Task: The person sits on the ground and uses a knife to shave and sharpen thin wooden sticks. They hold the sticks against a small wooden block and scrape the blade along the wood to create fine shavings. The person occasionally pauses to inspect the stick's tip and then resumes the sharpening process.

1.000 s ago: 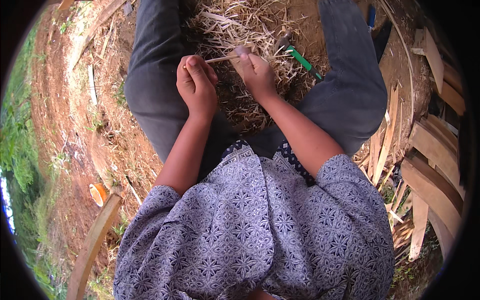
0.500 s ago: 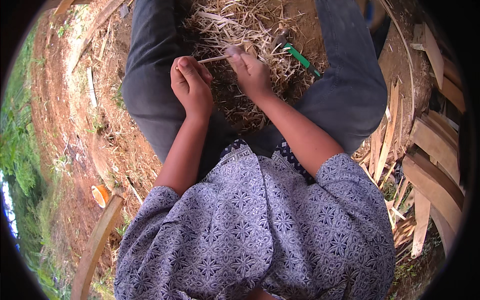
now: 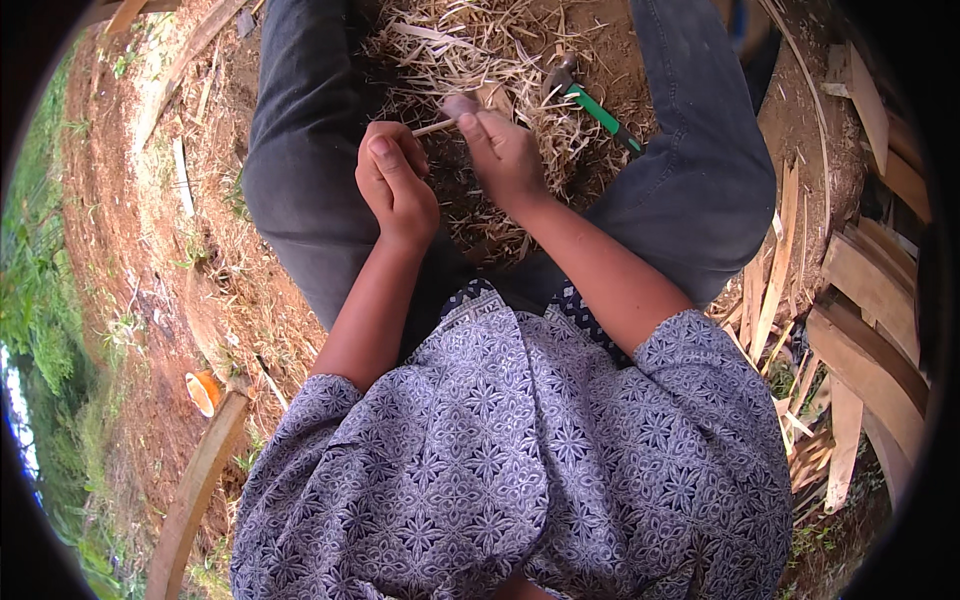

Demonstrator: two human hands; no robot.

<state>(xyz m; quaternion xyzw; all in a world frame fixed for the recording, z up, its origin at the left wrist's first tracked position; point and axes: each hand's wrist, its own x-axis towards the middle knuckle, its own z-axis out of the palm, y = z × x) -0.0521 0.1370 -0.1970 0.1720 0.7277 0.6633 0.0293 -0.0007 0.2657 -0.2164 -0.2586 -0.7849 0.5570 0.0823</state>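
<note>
A thin pale wooden stick (image 3: 434, 128) spans the short gap between my two hands, above the ground between my legs. Its left end runs into my left hand (image 3: 396, 180), whose fingers are curled closed around it with the thumb on top. At the other end, my right hand (image 3: 505, 155) is closed with its fingers over the stick. A blurred greyish-pink shape (image 3: 460, 106) shows at the right fingertips; whether it is a finger or a held tool I cannot make out. Both palms are hidden.
Pale wood shavings (image 3: 440, 50) cover the soil between my legs. A hammer with a green and black handle (image 3: 598, 110) lies by my right leg. Curved wooden planks (image 3: 870, 360) are piled at right. At left are a long plank (image 3: 195, 500) and an orange-rimmed round object (image 3: 203, 393).
My left hand has moved right and slightly nearer to me, closer to my right hand. Less of the stick shows between them. My right hand has barely shifted.
</note>
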